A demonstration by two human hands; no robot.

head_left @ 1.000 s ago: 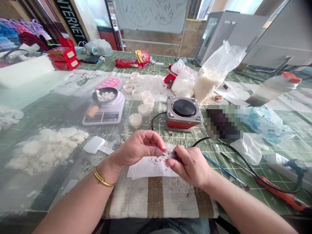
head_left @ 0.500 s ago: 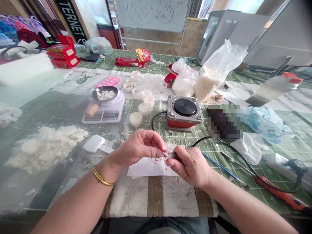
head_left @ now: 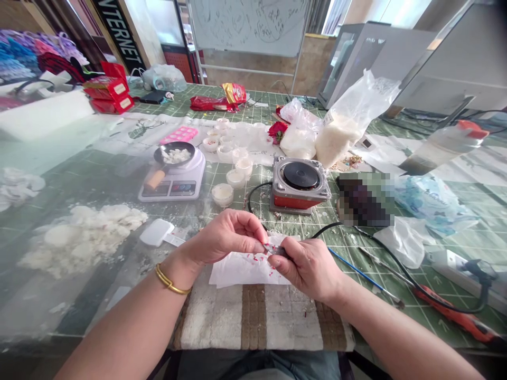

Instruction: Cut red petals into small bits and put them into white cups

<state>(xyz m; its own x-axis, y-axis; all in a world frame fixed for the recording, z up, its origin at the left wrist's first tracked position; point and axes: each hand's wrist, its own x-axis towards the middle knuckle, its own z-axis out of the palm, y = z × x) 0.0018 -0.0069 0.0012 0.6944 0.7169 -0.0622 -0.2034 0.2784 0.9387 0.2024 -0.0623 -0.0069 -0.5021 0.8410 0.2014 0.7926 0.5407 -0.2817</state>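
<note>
Head: hands (head_left: 227, 238) (head_left: 315, 266) at grey tool (head_left: 280, 252)

The bracelet (head_left: 171, 281) at lower left is smooth, glossy gold-toned metal. Under the hands (head_left: 266, 247), the tissue (head_left: 237, 272) looks thin, papery and matt; the striped mat (head_left: 253, 316) below it is rough, thick cloth. At upper centre-left, the pan (head_left: 187, 146) is dark, its handle (head_left: 154, 180) smooth, matt and wood-like, on a scale (head_left: 197, 177) of pale, smooth plastic. The burner plate (head_left: 301, 175) is matt black in a metallic-looking frame. The standing bag (head_left: 368, 100) is clear, crinkled, glossy plastic.
</note>
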